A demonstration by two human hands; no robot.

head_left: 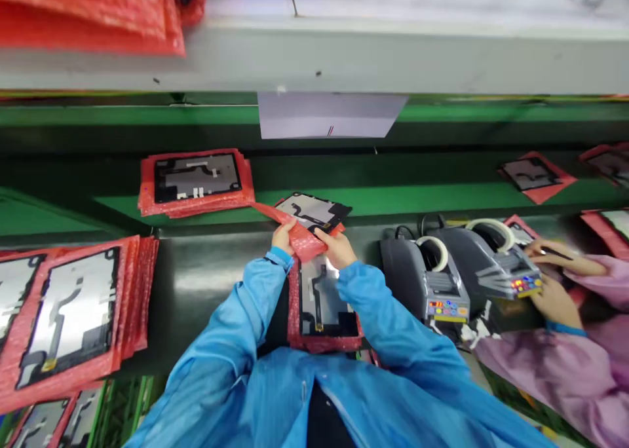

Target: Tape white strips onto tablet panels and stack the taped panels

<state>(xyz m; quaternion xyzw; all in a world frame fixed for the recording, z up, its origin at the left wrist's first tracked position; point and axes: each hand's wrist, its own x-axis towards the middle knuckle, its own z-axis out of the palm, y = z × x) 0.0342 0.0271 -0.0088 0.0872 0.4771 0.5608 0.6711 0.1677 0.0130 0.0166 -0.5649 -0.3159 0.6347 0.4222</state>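
Note:
Both my hands reach forward in blue sleeves to the edge of the green belt (422, 196). My left hand (282, 237) and my right hand (336, 246) are both closed on a red bubble-wrap bag (302, 237). A flat dark panel (314, 211) with a silver face sticks out of the bag's far end, over the belt edge. Just below my hands lies another panel on red wrap (322, 304), on the dark worktop.
A stack of red-wrapped panels (196, 181) lies on the belt at left, and more stacks (73, 317) sit at my near left. Two grey tape dispensers (442, 278) stand to my right. Another person in pink sleeves (570, 343) works beyond them. More wrapped panels (535, 173) lie far right.

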